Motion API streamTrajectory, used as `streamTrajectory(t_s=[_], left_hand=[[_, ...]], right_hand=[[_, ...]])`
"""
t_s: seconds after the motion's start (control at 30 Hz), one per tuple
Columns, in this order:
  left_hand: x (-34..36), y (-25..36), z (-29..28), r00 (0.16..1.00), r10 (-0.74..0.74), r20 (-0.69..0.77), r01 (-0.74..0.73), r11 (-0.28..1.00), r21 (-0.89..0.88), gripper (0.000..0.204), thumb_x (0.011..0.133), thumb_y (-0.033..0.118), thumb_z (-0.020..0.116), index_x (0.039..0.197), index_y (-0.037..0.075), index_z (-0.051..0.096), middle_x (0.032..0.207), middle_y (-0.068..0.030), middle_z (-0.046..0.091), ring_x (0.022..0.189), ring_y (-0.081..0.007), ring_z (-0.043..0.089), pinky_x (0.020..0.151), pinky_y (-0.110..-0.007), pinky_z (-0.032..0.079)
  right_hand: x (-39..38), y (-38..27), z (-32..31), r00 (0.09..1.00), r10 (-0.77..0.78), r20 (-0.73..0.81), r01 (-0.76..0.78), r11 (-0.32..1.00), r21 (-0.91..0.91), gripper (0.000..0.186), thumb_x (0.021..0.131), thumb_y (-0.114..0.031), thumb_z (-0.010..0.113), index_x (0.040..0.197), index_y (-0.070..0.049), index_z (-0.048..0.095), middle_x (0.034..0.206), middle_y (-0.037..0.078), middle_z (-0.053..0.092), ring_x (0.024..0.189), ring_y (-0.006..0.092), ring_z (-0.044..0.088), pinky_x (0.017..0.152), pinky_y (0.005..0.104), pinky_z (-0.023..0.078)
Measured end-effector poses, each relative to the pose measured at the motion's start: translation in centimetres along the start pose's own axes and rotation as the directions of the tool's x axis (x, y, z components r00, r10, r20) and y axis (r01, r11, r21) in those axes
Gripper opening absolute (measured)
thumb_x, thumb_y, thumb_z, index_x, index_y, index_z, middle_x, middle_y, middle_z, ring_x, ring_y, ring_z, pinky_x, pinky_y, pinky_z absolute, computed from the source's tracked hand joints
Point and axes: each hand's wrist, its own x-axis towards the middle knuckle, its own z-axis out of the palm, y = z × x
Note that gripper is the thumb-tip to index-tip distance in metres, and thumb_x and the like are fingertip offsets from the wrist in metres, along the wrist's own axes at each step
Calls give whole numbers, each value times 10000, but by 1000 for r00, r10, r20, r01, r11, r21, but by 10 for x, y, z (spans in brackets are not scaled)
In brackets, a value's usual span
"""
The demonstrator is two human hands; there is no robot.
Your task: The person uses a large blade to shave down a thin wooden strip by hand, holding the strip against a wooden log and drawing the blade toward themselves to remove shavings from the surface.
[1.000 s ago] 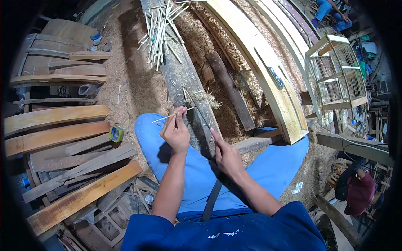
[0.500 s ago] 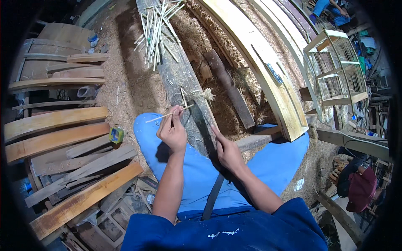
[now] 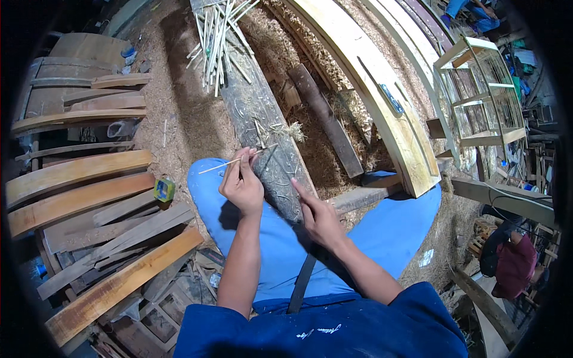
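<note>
My left hand pinches a thin pale stick, which crosses over the weathered plank between my legs. My right hand grips a long, thin dark blade, angled up and leftward toward the stick; its exact contact with the stick is too small to tell. A loose pile of similar sticks lies on the plank's far end, and pale shavings sit beside the blade.
Stacked boards and a tape measure are at left. A long light beam carrying a blue-handled tool runs along the right, beside a wire cage. Two other people are at far right.
Both my hands have shifted a little up and to the left, with the stick and blade. The blade's angle has changed slightly; the surroundings have shifted slightly in the picture.
</note>
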Motion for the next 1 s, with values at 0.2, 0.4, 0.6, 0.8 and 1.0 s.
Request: streamTrajectory(t_s=[0.2, 0.4, 0.6, 0.8, 1.0], left_hand=[[-3, -2, 0, 999, 35, 39, -35, 999, 4, 186, 1075, 16, 605, 1131, -120, 719, 1069, -172, 750, 985, -236, 755, 869, -386, 682], [-2, -3, 2, 1000, -30, -1, 30, 998, -47, 191, 1075, 29, 611, 1124, -117, 725, 1037, -167, 750, 958, -231, 754, 857, -383, 684], [1, -5, -4, 994, -111, -11, 110, 992, -68, 200, 1086, 50, 605, 1209, -90, 676, 1043, -159, 752, 975, -214, 747, 893, -367, 662], [4, -2, -5, 998, -15, -54, 16, 1000, 15, 272, 1064, 7, 623, 1327, -62, 604, 1094, -199, 763, 1001, -210, 752, 899, -348, 645], [9, -1, -14, 998, 62, -23, -59, 989, 133, 184, 1048, -13, 640, 1214, -92, 655, 1075, -190, 760, 959, -227, 756, 849, -345, 662]], right_hand=[[-1, -8, -4, 999, -46, 7, 46, 999, 7, 572, 1033, -130, 528, 1581, -292, 495, 1075, 278, 723, 965, 471, 719, 845, 546, 563], [7, 2, -4, 993, 114, 5, -114, 993, -19, 582, 1031, -98, 530, 1581, -286, 496, 1052, 279, 724, 941, 478, 718, 842, 553, 561], [7, 7, 0, 997, 70, -14, -71, 996, -51, 603, 1026, -127, 522, 1597, -313, 463, 1088, 286, 722, 976, 502, 698, 860, 578, 550], [3, 12, -7, 988, 154, 31, -150, 983, -106, 605, 1030, -150, 531, 1602, -329, 449, 1115, 296, 719, 999, 505, 692, 876, 585, 551], [-1, 19, -8, 991, 131, 17, -128, 985, -113, 589, 1051, -180, 533, 1610, -338, 438, 1130, 300, 717, 1023, 505, 689, 897, 578, 552]])
